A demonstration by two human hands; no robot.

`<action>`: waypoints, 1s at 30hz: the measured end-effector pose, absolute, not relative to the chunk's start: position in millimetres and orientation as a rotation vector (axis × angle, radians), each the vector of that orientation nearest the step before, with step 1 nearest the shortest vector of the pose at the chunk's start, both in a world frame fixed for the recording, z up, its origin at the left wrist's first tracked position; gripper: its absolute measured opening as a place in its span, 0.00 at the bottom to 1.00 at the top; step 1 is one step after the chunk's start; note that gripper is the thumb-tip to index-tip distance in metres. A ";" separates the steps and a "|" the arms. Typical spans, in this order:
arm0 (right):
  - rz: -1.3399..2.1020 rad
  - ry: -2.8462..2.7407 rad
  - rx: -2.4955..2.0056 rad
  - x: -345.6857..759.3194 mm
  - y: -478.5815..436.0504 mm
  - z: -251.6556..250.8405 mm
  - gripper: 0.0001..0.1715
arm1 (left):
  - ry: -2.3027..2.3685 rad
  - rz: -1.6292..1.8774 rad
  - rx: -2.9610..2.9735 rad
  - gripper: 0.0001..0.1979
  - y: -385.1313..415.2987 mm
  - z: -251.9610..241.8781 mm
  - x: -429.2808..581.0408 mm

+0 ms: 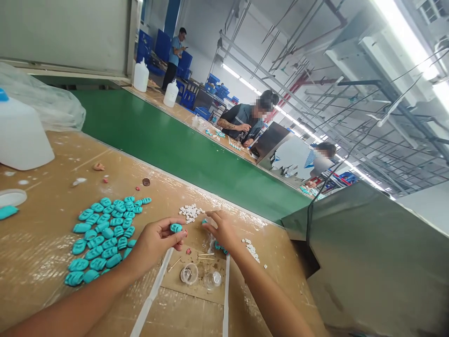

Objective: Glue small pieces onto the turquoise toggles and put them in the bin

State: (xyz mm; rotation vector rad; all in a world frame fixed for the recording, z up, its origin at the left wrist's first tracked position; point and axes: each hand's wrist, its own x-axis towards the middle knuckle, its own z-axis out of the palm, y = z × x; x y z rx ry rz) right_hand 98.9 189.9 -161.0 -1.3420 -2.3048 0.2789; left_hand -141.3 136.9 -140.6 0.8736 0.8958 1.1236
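Note:
My left hand [159,238] is closed, pinching a small turquoise moulded piece [176,228] between thumb and fingers. A red spot shows by the thumb tip. To its right, my right hand [222,229] reaches over the table with thumb and index finger apart, beside a pile of small white pieces [191,213]. A bit of turquoise shows by its thumb; I cannot tell whether the hand touches it. More turquoise pieces [220,247] lie partly hidden under the right wrist. Many similar turquoise pieces [101,241] lie in rows left of my left hand.
Two small clear cups [189,274] and cotton swabs [206,256] lie on cardboard between my forearms. More white pieces [250,250] lie to the right. A white jug [23,133] stands far left. Beyond runs a green conveyor belt [168,140]; a person [245,119] works across it. A metal panel [379,252] stands right.

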 end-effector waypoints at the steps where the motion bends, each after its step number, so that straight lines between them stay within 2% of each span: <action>1: 0.272 -2.286 -1.304 95.9 180.7 -154.5 0.12 | 0.885 1.102 0.866 0.21 135.7 -140.2 -140.8; 6: 0.287 -2.261 -0.970 68.2 125.2 -122.7 0.12 | 0.805 0.971 0.813 0.19 126.0 -136.9 -138.4; 10: 0.208 -2.236 -0.740 54.2 95.1 -117.4 0.27 | 0.672 0.830 0.761 0.19 117.6 -136.7 -137.4; 13: 0.195 -2.235 -0.708 57.4 84.0 -120.8 0.31 | 0.602 0.710 0.785 0.18 113.5 -135.1 -138.9; 18: 0.227 -2.292 -0.688 64.9 71.7 -121.0 0.26 | 0.590 0.608 0.797 0.17 110.0 -127.9 -140.4; 27: 0.490 -2.109 -0.706 57.2 65.5 -120.5 0.11 | 0.542 0.570 0.762 0.22 101.3 -135.7 -134.5; 30: 0.525 -2.043 -0.723 60.6 62.1 -121.0 0.09 | 0.582 0.595 0.820 0.23 96.4 -133.3 -136.2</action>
